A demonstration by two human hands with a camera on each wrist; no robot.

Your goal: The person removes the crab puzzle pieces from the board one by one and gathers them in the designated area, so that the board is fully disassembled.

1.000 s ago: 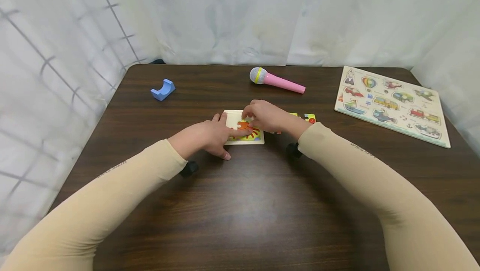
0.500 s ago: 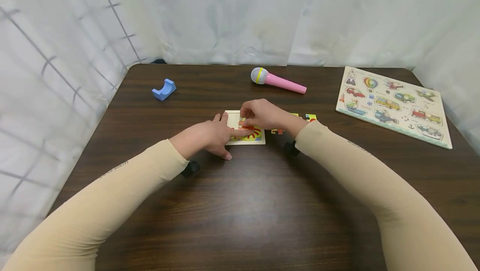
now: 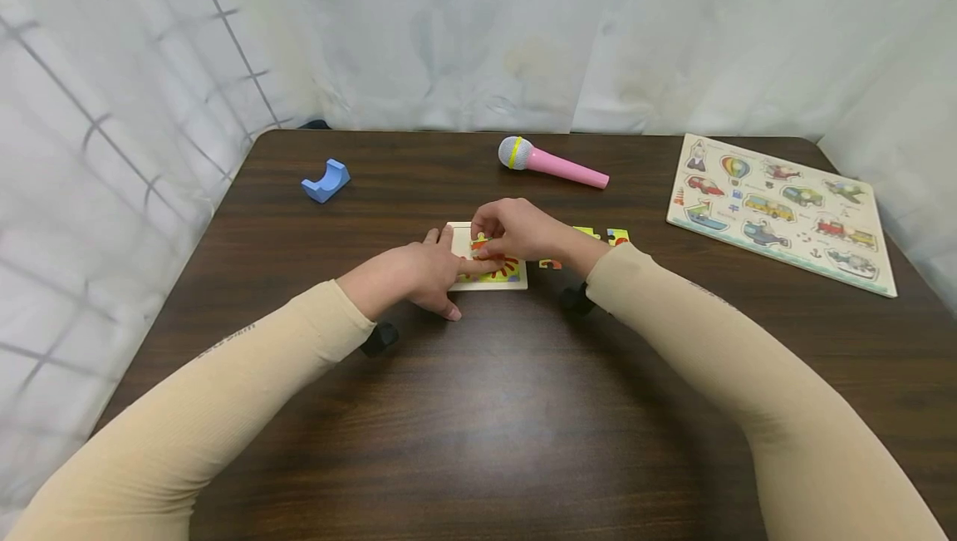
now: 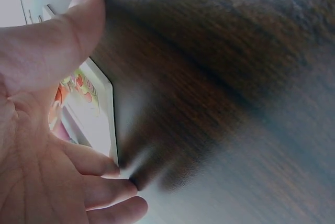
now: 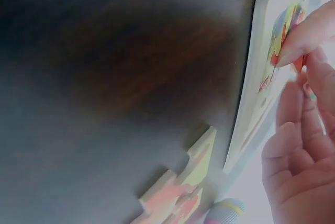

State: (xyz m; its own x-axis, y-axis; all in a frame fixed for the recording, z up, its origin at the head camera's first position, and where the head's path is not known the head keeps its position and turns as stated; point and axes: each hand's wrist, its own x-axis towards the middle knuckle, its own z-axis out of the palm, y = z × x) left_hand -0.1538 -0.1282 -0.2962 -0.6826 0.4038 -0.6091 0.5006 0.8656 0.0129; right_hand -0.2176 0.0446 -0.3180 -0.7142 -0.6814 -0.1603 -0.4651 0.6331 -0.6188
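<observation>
A small wooden jigsaw tray [image 3: 462, 235], partly filled with a yellow and red picture, lies mid-table. My left hand [image 3: 419, 271] rests on its left side with fingers spread, one reaching across the picture. The left wrist view shows the thumb apart from the tray's edge [image 4: 112, 114]. Above the tray, my right hand [image 3: 523, 229] pinches an orange-red puzzle piece [image 3: 479, 247] between thumb and fingers; in the right wrist view the fingers mostly hide that piece [image 5: 299, 64]. Several loose puzzle pieces [image 3: 551, 263] lie right of the tray, partly behind the right forearm.
A pink toy microphone [image 3: 562, 167] lies beyond the tray. The blue curved block [image 3: 326, 181] sits back left. At the right lies a larger wooden board of vehicle pictures [image 3: 781, 217]. Pale curtains [image 3: 463, 42] hang behind the dark table [image 3: 478, 408].
The right hand has shifted slightly left over the tray, with the puzzle piece still pinched. My left hand stays in place.
</observation>
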